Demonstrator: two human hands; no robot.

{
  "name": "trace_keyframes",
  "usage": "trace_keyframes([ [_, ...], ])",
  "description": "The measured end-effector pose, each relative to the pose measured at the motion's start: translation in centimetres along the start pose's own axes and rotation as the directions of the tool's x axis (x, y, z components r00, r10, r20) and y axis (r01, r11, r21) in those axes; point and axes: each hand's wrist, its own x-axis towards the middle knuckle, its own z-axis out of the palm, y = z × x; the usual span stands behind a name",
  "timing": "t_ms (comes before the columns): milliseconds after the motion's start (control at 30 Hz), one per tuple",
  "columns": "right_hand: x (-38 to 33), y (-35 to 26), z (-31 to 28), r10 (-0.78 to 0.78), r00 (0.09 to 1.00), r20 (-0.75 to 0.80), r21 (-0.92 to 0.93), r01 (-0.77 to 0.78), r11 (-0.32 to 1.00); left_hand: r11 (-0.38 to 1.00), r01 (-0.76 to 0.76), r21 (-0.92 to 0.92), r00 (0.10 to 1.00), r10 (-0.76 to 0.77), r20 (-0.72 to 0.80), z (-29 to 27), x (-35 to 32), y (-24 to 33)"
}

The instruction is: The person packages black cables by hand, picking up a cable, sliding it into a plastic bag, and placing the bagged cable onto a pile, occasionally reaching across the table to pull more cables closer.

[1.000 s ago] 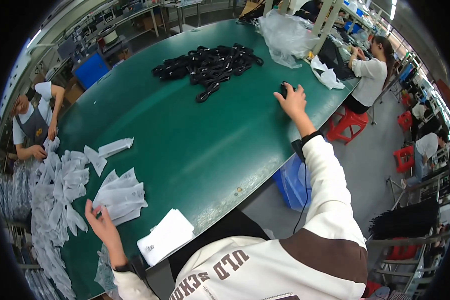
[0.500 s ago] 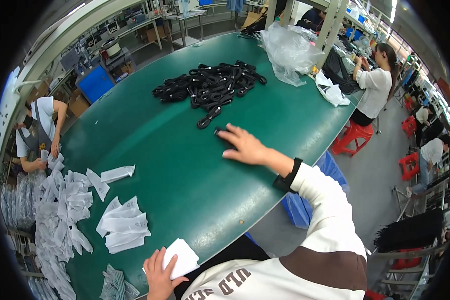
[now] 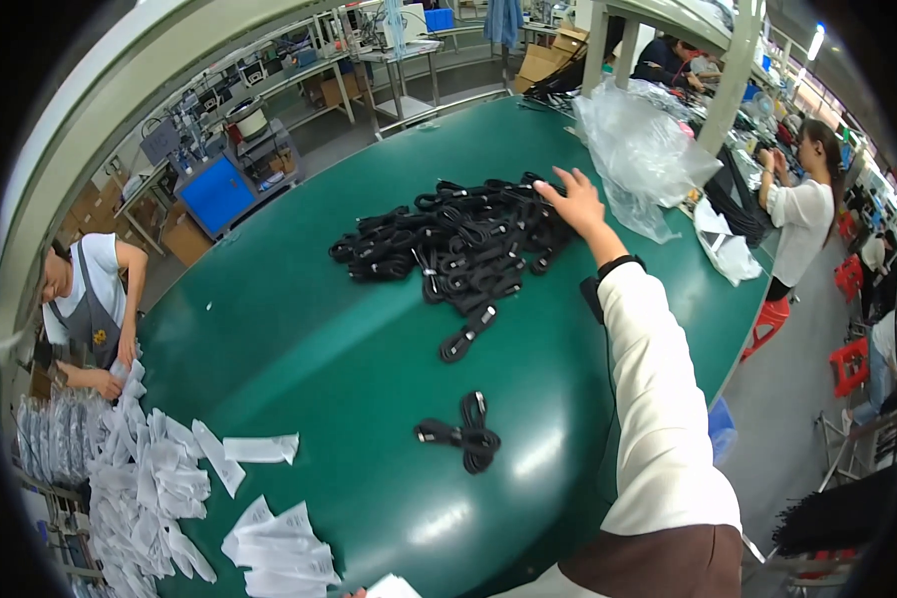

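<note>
A heap of coiled black cables lies on the green table. At its right end my right hand reaches in, fingers apart, the fingertips at the outermost coils; whether they touch cannot be told. Two or so bundled cables lie crossed nearer to me, and a single coil sits just off the heap. Only a sliver of my left hand shows at the lower edge, beside a small stack of white sheets or sleeves; its fingers are mostly hidden.
White sleeves lie fanned out at the lower left, beside a large pile of sleeves. A co-worker handles sleeves there. Clear plastic bags and a shelf post stand at the far right, near another seated person.
My right hand has gone from the table's middle to the heap's right end. Crossed cables now lie in the middle. The view has shifted, leaving my left hand mostly out of the picture.
</note>
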Motion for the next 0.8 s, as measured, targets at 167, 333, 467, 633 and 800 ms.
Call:
trace_keyframes([
  [167,4.4,0.6,3.3,0.143,0.982,0.12,0.0,-0.144,0.99,1.0,-0.029,0.01,0.999,0.029,0.017,-0.3,-0.2,-0.5],
  [333,5.4,-1.0,6.3,-0.04,0.928,0.37,-0.032,0.056,0.998,0.996,-0.06,0.06,0.998,0.062,-0.02,0.6,0.1,-1.0],
  [467,3.9,-2.8,7.1,-0.224,0.867,0.446,0.071,0.215,0.974,0.999,-0.042,0.021,0.999,0.043,-0.024,0.0,1.2,-0.4],
  [633,-4.8,-8.9,5.2,-0.317,0.8,0.51,0.081,0.323,0.943,0.998,-0.024,0.058,0.999,0.026,-0.039,0.0,-0.1,-0.1],
  [800,-13.2,-10.0,5.7,-0.368,0.768,0.524,0.134,0.353,0.926,0.998,-0.061,0.035,0.998,0.062,-0.03,0.6,-0.1,-0.4],
])
